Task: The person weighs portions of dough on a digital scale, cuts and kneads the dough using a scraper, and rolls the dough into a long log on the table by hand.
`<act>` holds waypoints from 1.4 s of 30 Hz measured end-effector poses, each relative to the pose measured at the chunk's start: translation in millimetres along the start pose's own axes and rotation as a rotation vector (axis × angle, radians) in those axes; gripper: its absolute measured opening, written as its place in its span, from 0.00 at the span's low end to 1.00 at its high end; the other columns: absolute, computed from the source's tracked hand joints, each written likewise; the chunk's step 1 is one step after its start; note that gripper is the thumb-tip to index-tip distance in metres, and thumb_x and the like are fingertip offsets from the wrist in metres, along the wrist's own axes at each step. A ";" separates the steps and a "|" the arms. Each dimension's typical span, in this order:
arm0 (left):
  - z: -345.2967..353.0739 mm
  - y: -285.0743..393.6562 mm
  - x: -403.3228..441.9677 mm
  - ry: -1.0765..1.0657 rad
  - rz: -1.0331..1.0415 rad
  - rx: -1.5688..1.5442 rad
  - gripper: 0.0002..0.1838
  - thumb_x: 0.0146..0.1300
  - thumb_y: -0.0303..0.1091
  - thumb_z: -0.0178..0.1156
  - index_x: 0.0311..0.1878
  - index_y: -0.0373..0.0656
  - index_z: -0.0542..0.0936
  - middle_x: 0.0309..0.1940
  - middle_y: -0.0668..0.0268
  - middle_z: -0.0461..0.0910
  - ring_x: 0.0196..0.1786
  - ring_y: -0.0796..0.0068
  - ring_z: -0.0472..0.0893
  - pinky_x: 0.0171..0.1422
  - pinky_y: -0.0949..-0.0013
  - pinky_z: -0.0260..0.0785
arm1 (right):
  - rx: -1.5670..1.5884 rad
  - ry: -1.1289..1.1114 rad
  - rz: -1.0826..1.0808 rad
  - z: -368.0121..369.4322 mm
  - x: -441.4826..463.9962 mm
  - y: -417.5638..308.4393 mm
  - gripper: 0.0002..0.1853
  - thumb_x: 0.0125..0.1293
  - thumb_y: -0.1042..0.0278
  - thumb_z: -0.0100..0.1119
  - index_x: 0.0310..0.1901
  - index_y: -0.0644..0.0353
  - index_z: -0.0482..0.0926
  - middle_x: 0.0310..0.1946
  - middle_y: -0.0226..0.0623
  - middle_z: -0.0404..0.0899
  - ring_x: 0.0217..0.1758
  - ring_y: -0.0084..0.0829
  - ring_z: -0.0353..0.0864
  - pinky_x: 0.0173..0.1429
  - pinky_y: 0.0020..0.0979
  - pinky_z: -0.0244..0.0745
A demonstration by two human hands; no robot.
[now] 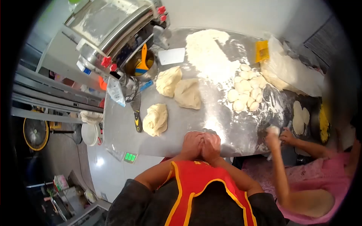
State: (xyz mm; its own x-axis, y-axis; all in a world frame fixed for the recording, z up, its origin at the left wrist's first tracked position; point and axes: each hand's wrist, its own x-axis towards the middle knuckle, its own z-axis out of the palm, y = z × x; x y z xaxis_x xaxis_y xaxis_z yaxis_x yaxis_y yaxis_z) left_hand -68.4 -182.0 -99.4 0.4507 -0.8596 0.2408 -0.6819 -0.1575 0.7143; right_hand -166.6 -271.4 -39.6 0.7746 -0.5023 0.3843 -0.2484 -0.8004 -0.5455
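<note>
My left hand (192, 144) and my right hand (211, 145) are pressed together at the near edge of the steel table (181, 128). The fingers of both are curled in, and whatever they cover is hidden beneath them. To the left of them sits a rough lump of dough (155, 119). Farther back, a second dough lump (168, 81) touches a smoother, flatter one (187, 94). A scraper with a black and yellow handle (138, 121) lies by the left edge.
Several small dough rounds (247, 88) rest beside spread flour (207, 51). A co-worker's hands (281, 137) work at the right, near flattened dough pieces (298, 117). At the back stand a plastic bag (288, 69), a white plate (171, 56), a pot (150, 69) and a roller machine (113, 26).
</note>
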 end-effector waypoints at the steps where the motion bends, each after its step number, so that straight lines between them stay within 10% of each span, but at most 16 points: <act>1: 3.4 -3.7 5.5 0.040 0.020 0.004 0.10 0.56 0.37 0.57 0.38 0.43 0.77 0.36 0.61 0.76 0.43 0.58 0.74 0.50 0.56 0.63 | -0.061 0.024 -0.028 5.4 3.3 6.1 0.10 0.61 0.73 0.53 0.43 0.62 0.76 0.42 0.46 0.76 0.44 0.49 0.72 0.51 0.46 0.65; 10: 5.2 -3.1 116.6 -0.107 -0.328 0.455 0.09 0.62 0.42 0.54 0.35 0.47 0.75 0.34 0.64 0.76 0.41 0.61 0.76 0.46 0.58 0.64 | -0.319 -0.063 0.233 41.3 78.1 65.1 0.10 0.66 0.62 0.49 0.41 0.59 0.75 0.40 0.45 0.74 0.48 0.48 0.70 0.55 0.48 0.61; 15: 13.0 -19.9 132.7 0.103 -0.257 0.156 0.14 0.65 0.45 0.51 0.32 0.45 0.76 0.31 0.58 0.77 0.36 0.53 0.76 0.45 0.54 0.65 | -0.348 -0.075 0.293 46.0 100.7 86.6 0.11 0.66 0.60 0.50 0.41 0.57 0.77 0.44 0.42 0.75 0.50 0.47 0.70 0.55 0.48 0.62; 18: -33.2 1.4 121.2 -0.022 -0.197 -0.089 0.15 0.64 0.43 0.50 0.33 0.40 0.77 0.32 0.55 0.78 0.37 0.50 0.77 0.45 0.51 0.65 | 0.268 -0.445 0.671 -16.7 101.6 65.3 0.10 0.66 0.60 0.51 0.40 0.57 0.76 0.45 0.41 0.76 0.48 0.47 0.71 0.54 0.48 0.63; 26: -12.3 10.6 38.3 0.247 0.128 0.181 0.08 0.60 0.36 0.55 0.38 0.43 0.76 0.37 0.59 0.75 0.44 0.59 0.74 0.53 0.56 0.64 | -0.259 0.082 -0.037 19.0 22.8 10.6 0.13 0.64 0.69 0.50 0.49 0.62 0.75 0.43 0.45 0.77 0.45 0.48 0.73 0.52 0.46 0.65; 32: -12.8 5.2 101.4 -0.106 -0.280 0.247 0.09 0.61 0.40 0.55 0.36 0.44 0.75 0.37 0.63 0.75 0.48 0.62 0.73 0.54 0.57 0.63 | -0.358 -0.093 0.208 36.4 74.8 47.8 0.10 0.67 0.62 0.47 0.41 0.60 0.74 0.36 0.45 0.74 0.41 0.49 0.70 0.47 0.48 0.61; 35: -1.6 -0.8 120.0 0.278 -0.147 0.385 0.09 0.61 0.40 0.54 0.31 0.46 0.76 0.31 0.62 0.75 0.38 0.59 0.74 0.43 0.56 0.64 | -0.399 -0.070 0.243 37.1 93.4 54.6 0.11 0.70 0.61 0.44 0.37 0.59 0.73 0.36 0.43 0.75 0.42 0.48 0.71 0.47 0.48 0.62; 39: 12.4 -18.9 122.9 0.238 -0.095 0.368 0.14 0.65 0.42 0.52 0.27 0.46 0.77 0.30 0.59 0.75 0.37 0.53 0.74 0.42 0.52 0.64 | -0.396 -0.072 0.261 41.7 97.6 67.6 0.17 0.72 0.58 0.40 0.33 0.59 0.74 0.33 0.43 0.77 0.40 0.47 0.74 0.45 0.50 0.65; 42: -34.5 -5.7 116.2 -0.191 -0.364 -0.026 0.13 0.66 0.43 0.50 0.36 0.43 0.77 0.33 0.59 0.77 0.39 0.53 0.76 0.43 0.50 0.66 | -0.151 -0.456 0.350 10.6 88.1 74.5 0.15 0.71 0.59 0.41 0.38 0.57 0.76 0.41 0.41 0.79 0.47 0.46 0.75 0.50 0.49 0.65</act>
State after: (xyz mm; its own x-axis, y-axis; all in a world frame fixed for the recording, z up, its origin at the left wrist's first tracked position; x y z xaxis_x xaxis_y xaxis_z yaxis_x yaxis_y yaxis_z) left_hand 7.7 -264.3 -52.8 0.5436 -0.8248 -0.1552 -0.4816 -0.4581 0.7471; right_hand -110.7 -371.9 -54.3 0.7948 -0.5807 -0.1765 -0.5887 -0.6669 -0.4568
